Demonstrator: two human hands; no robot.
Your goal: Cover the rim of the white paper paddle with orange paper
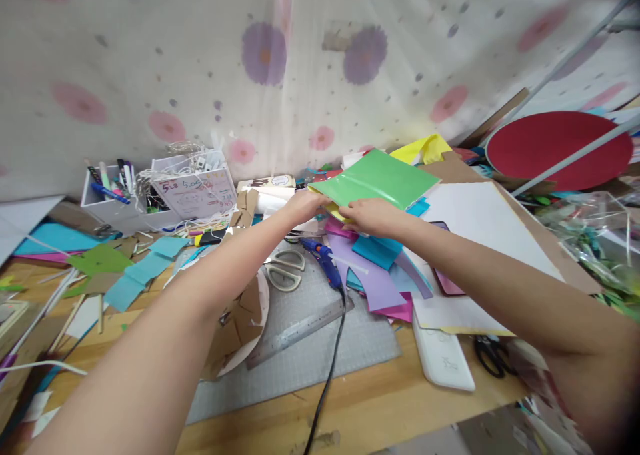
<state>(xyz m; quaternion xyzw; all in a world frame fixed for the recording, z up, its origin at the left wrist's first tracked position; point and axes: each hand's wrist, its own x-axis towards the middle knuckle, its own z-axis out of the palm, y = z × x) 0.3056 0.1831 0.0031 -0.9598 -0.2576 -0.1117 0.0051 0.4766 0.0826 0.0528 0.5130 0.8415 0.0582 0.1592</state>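
Both arms reach forward across the cluttered table. My left hand (309, 206) is closed on the left corner of a glossy green sheet (383, 178), its fingertips partly hidden. At the near edge of that sheet, my right hand (369, 216) has its fingers curled round the rim, where a yellow layer shows beneath. The sheet is raised and tilted over a pile of coloured pieces. Below the hands lie purple paper (373, 278), blue folded paper (377, 250) and a blue hot glue gun (323, 258) with a black cord. Grey-handled scissors (285, 270) rest left of the glue gun.
A metal ruler (300, 335) lies on the grey cutting mat (360, 348). To the right are a large white board (480, 232), a phone (450, 285), a white power bank (444, 358) and black scissors (493, 356). White boxes (195, 195) stand at the back left.
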